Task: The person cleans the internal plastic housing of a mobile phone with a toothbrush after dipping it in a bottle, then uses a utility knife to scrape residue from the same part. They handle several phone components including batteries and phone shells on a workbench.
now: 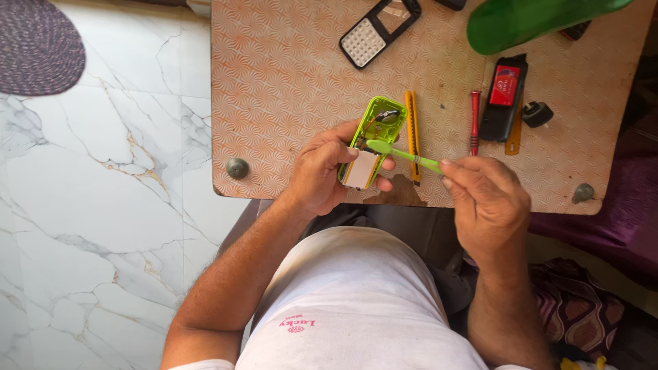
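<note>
Left hand [321, 171] grips a lime-green plastic phone shell [371, 140] above the patterned table's [288, 82] near edge. Right hand [488, 199] pinches a green toothbrush [404, 155], its head on the shell. Just behind lie 1 yellow utility knife [412, 130], 1 red screwdriver [474, 121] and 1 black phone [503, 97].

One toothbrush [404, 155], one screwdriver [474, 122], two phone shells [373, 140]

Green plastic thing [541, 20] cut off at top edge, kind unclear.
</note>
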